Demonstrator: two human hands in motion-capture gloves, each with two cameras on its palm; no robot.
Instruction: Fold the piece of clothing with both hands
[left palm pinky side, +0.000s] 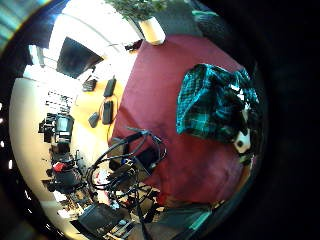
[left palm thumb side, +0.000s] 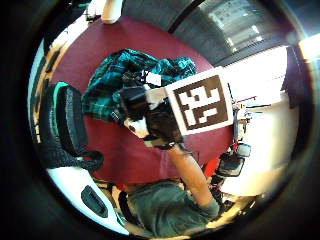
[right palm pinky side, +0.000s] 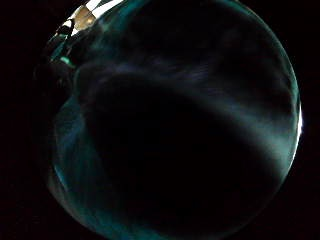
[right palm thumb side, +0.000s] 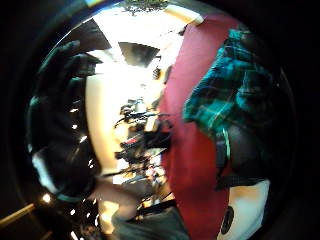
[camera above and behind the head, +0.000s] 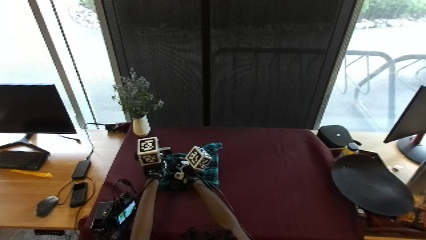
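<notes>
Both forearms reach up from the near edge over the worktop (camera above and behind the head: 279, 165), covered w/ a dark red cloth, side by side and close together, converging slightly toward the far end. Left hand (camera above and behind the head: 154, 167) and right hand (camera above and behind the head: 190, 169), both in black gloves, sit just apart at the near edge of the green-and-black plaid piece of clothing (camera above and behind the head: 200, 167).

The garment lies bunched in a rumpled heap on the left-centre of the worktop, w/ a bit of it poking out toward the far side past the hands.

Right hand: the left thumb side palm view shows it (left palm thumb side: 150, 117) down on the plaid cloth (left palm thumb side: 130, 70), fingers curled into the fabric – gripping it. Its little finger side palm view is almost all dark, cloth pressed close to the palm.

Left hand: raised a little over the garment's left edge, palm looking across worktop at the heap (left palm pinky side: 215, 102); can't tell if its fingers hold any cloth.

Far left on the worktop stands a white vase w/ a leafy sprig (camera above and behind the head: 140, 125). A round black disc-shaped object (camera above and behind the head: 369, 182) lies at the right edge.
</notes>
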